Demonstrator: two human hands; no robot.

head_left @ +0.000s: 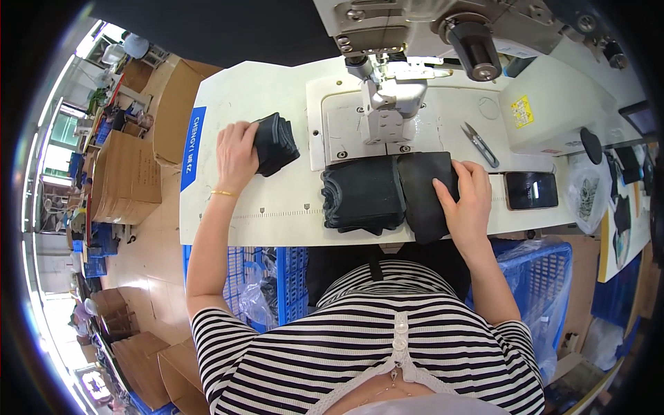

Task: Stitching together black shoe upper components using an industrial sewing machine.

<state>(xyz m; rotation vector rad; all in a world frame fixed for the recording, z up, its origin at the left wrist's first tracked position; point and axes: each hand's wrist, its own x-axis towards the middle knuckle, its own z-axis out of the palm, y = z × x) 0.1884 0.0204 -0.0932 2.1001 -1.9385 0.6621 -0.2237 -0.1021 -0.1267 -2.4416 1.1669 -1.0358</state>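
Left hand (237, 153) curled shut on small black stack (278, 146) near left edge of surface (277, 229); right hand (469, 200) half-open, thumb atop flat black piece (422, 200) by front edge, pinch unclear. Probably arranging pieces; next move calls for aligned layers.

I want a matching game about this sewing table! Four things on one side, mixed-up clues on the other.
Things:
1. Left hand
2. Right hand
3. Phone
4. Bracelet

Clues:
A. Gold-coloured and worn
B. Thumb on the dark piece beside the bigger stack
C. At the left edge of the small dark stack
D. Flat on the white table, near its right end

Pairs: 1-C, 2-B, 3-D, 4-A
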